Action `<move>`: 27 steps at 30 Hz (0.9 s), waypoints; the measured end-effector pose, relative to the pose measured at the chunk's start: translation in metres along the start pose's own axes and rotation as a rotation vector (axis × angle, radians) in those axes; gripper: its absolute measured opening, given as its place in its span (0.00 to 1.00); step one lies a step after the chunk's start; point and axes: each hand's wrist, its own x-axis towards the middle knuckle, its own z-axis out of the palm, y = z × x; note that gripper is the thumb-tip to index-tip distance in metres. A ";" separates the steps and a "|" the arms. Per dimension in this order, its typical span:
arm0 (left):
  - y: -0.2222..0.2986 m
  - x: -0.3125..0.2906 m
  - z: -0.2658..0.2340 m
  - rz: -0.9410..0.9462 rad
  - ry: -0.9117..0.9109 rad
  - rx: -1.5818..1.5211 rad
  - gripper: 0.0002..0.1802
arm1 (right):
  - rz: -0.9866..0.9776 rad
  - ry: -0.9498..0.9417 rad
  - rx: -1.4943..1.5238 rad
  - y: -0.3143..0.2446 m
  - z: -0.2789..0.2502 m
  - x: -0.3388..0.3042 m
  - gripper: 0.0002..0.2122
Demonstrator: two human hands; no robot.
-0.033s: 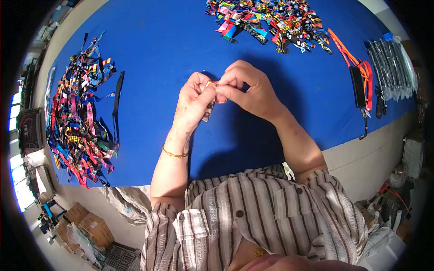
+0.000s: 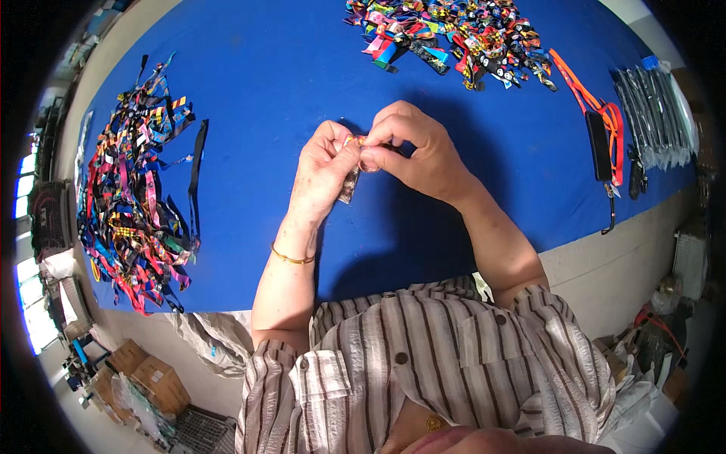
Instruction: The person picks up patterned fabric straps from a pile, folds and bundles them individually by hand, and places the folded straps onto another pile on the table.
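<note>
Above the middle of the table, my left hand (image 2: pixel 324 168) pinches a short printed fabric strap (image 2: pixel 349 187) between thumb and fingers. Its lower end sticks out below the palm, and a small yellow and red part shows at the top. My right hand (image 2: pixel 423 155) meets the left one there, its thumb and forefinger closed on the strap's upper end. The fingers hide most of that end, so I cannot see whether a ring or clip is on it.
On the left lies a long heap of colourful lanyards (image 2: pixel 125 204), a black strap (image 2: pixel 198 181) beside it. Short patterned straps (image 2: pixel 484 38) are piled at the far side. To the right are an orange lanyard (image 2: pixel 616 136) and stacked clear packets (image 2: pixel 654 113) on the blue tablecloth (image 2: pixel 257 68).
</note>
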 end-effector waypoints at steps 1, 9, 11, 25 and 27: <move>0.000 0.000 -0.001 0.024 0.004 -0.090 0.05 | -0.027 -0.037 0.011 0.003 0.000 0.000 0.08; 0.002 0.003 -0.011 -0.012 -0.010 -0.208 0.08 | 0.025 -0.096 -0.016 0.007 -0.002 -0.001 0.08; 0.001 0.003 -0.010 0.001 -0.029 -0.191 0.09 | 0.040 -0.125 -0.022 0.009 -0.004 -0.001 0.08; 0.002 0.002 -0.005 -0.009 -0.013 -0.091 0.14 | 0.171 -0.195 0.121 0.005 -0.008 0.000 0.11; 0.003 0.001 -0.005 -0.012 -0.012 -0.078 0.14 | 0.188 -0.206 0.121 0.003 -0.009 0.000 0.12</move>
